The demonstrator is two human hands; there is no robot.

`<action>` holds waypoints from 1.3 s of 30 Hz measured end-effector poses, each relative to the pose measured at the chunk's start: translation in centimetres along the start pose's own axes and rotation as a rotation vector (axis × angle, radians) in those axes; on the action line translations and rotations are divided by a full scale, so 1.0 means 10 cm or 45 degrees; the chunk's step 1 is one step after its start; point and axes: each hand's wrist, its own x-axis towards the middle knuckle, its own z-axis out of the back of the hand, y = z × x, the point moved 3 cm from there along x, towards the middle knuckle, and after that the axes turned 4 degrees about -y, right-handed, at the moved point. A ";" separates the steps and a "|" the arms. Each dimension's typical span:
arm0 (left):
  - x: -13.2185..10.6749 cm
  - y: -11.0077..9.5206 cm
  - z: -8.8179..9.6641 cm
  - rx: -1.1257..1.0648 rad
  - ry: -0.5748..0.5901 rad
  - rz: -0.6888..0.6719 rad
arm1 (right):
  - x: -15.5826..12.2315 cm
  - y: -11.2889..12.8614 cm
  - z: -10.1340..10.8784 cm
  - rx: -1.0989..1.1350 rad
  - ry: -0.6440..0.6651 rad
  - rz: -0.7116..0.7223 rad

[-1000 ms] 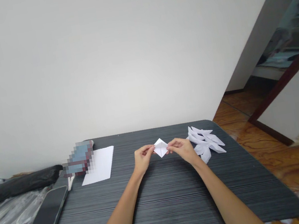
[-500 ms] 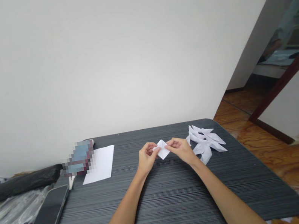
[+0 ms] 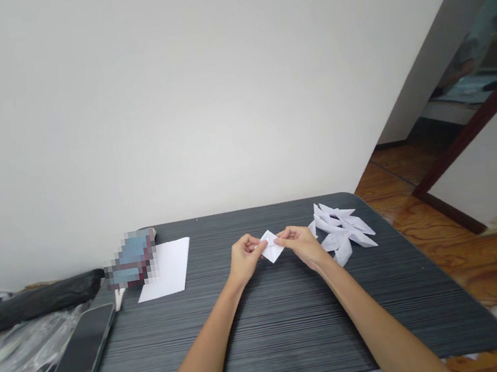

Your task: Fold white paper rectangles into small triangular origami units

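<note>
A small folded paper, white and diamond-shaped with creases across its middle, is held just above the dark table. My left hand pinches its left corner between thumb and fingers. On the opposite corner, my right hand grips in the same way. Right beside that hand lies a pile of folded white paper pieces with pointed ends, partly behind the hand.
White paper sheets lie at the left of the dark table, partly under a pixelated object. A phone rests at the left edge, near a long black bundle and clear plastic. A wall stands behind.
Both hands stay on the folded paper; the thumbs have shifted slightly and the paper looks flatter, with a crossing crease visible. The camera view has tilted a little.
</note>
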 end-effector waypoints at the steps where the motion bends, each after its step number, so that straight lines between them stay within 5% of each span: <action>1: 0.00 0.00 0.00 -0.010 -0.004 0.008 | 0.00 0.00 0.00 0.005 -0.001 -0.001; 17: 0.00 -0.04 0.06 0.207 0.048 -0.116 | 0.01 -0.03 0.01 -0.024 0.053 0.060; 25: -0.04 -0.06 0.04 0.476 0.057 -0.277 | -0.04 -0.04 -0.08 -0.218 0.249 -0.035; 32: -0.06 -0.10 0.06 0.721 0.272 -0.345 | 0.01 -0.02 0.03 -0.555 0.144 0.114; 39: -0.06 -0.21 0.08 0.891 0.228 -0.567 | -0.07 0.18 -0.02 -0.924 0.207 0.577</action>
